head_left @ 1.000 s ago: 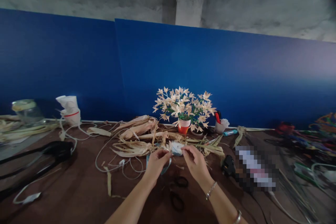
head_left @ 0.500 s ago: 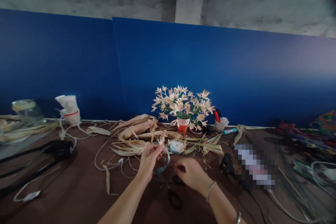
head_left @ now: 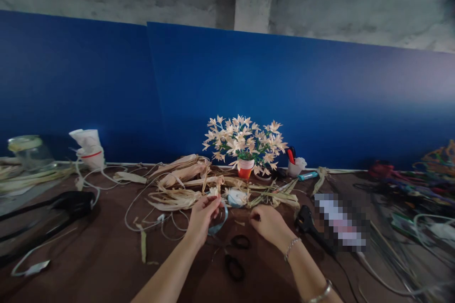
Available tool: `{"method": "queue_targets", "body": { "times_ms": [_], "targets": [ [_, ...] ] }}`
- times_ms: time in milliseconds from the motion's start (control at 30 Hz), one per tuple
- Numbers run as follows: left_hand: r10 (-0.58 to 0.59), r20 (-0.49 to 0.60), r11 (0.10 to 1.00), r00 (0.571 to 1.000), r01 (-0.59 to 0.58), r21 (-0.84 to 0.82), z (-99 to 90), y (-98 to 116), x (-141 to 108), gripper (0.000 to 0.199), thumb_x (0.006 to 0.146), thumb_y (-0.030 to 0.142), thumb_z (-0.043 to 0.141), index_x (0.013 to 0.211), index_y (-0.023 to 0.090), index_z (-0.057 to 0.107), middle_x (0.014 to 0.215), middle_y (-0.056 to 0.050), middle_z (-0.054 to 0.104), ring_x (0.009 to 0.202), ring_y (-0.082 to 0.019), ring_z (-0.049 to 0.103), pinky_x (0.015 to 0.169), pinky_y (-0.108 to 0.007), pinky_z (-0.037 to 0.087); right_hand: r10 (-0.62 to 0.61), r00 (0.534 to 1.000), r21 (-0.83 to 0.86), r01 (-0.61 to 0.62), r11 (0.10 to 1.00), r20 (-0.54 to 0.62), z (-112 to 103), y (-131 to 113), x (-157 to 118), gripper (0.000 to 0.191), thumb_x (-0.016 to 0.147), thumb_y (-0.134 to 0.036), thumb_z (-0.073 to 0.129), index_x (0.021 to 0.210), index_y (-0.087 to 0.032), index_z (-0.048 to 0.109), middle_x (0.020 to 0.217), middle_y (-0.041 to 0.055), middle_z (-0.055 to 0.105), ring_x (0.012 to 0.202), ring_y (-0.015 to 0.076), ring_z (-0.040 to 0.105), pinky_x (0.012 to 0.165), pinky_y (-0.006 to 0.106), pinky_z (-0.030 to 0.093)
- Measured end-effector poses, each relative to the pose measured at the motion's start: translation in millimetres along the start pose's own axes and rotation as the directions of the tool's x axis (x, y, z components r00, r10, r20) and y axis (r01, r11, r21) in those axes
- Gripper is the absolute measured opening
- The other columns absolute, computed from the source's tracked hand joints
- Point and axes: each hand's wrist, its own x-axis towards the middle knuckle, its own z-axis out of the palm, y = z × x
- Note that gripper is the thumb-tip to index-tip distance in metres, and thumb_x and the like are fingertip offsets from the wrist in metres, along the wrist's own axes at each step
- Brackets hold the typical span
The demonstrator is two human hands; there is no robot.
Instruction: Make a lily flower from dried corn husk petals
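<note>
Between the thumb and fingers of my left hand (head_left: 205,213) is a small pale husk flower (head_left: 217,188), pointing up. A light blue ribbon (head_left: 223,221) curves down beside that hand; whether it is gripped I cannot tell. My right hand (head_left: 268,225) is a little way to the right, its fingers curled together, and what they hold, if anything, is hidden. Black-handled scissors (head_left: 234,268) lie on the table between my wrists. Just beyond the hands are a pale blue and white bundle (head_left: 237,197) and a heap of dried corn husks (head_left: 181,177).
A red paper cup (head_left: 245,170) of husk flowers stands at the back. A black glue gun (head_left: 305,220) lies to the right, with a cord. White wire loops (head_left: 131,218), a black tool (head_left: 71,206) and a glass jar (head_left: 31,154) are at left; coloured cords (head_left: 426,180) at far right.
My right hand has moved right and slightly up, away from my left hand, uncovering the scissors' handles. My left hand keeps the husk flower in nearly the same place. The view has shifted slightly.
</note>
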Motion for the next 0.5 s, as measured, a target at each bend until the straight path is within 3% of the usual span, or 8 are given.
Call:
{"method": "queue_targets", "body": {
  "times_ms": [133,300,500],
  "targets": [
    [0.004,-0.006,0.999,1.0,-0.004,-0.037,-1.7,-1,1,0.027,0.061,0.037,0.065,0.071,0.012,0.06,0.058,0.0,0.059,0.046,-0.006,0.045,0.044,-0.018,0.031,-0.031,0.999,-0.003,0.031,1.0,0.023,1,-4,0,0.016,0.069,-0.019,0.05,0.076,-0.021,0.065,0.081,0.0018,0.066,0.081,0.0161,0.058,0.069,0.022,0.037],
    [-0.057,0.01,0.998,0.998,0.057,-0.034,-0.2,2,-2,0.029,0.059,0.037,0.066,0.073,0.012,0.059,0.063,-0.003,0.063,0.041,-0.005,0.044,0.037,-0.016,0.025,0.067,0.997,-0.088,-0.07,0.994,-0.037,-2,5,2,0.017,0.072,-0.02,0.047,0.076,-0.021,0.064,0.082,0.0033,0.065,0.08,0.0172,0.057,0.067,0.023,0.037],
    [-0.05,0.073,0.998,0.996,0.047,0.038,5.9,8,-7,0.029,0.057,0.04,0.066,0.063,0.013,0.057,0.061,-0.002,0.062,0.04,-0.006,0.042,0.036,-0.016,0.022,-0.045,0.999,-0.112,0.042,0.993,-0.019,10,7,8,0.019,0.072,-0.015,0.046,0.079,-0.021,0.063,0.085,0.0024,0.063,0.082,0.0154,0.055,0.07,0.022,0.036]
  ]
}}
